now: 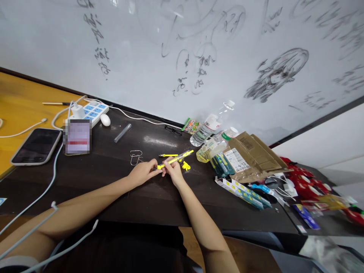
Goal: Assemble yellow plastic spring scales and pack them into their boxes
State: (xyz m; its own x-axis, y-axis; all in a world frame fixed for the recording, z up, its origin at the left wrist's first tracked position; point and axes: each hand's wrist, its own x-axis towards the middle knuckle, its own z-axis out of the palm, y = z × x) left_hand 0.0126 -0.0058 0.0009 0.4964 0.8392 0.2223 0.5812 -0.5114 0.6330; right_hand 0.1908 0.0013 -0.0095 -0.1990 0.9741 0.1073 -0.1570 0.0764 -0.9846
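Note:
A slim yellow and clear plastic tube [179,156] slants up to the right in my right hand [174,171], whose fingers close around its lower part. My left hand [145,172] is pinched at the tube's lower yellow end; what its fingertips grip is too small to make out. Just behind the tube lies a thin yellow rod with a dark tip [167,155]. Small yellow plastic pieces [186,165] sit right of my right hand. Bent metal wire [136,157] lies beyond my left hand, and a clear tube [123,133] rests farther back on the dark table [108,189].
At left are a phone [36,146], a blurred-out box [77,137], a power strip [95,111] and white cables. Bottles [202,132], cardboard [250,155] and an opened green box [247,195] stand or lie at right. A whiteboard [142,68] rises behind.

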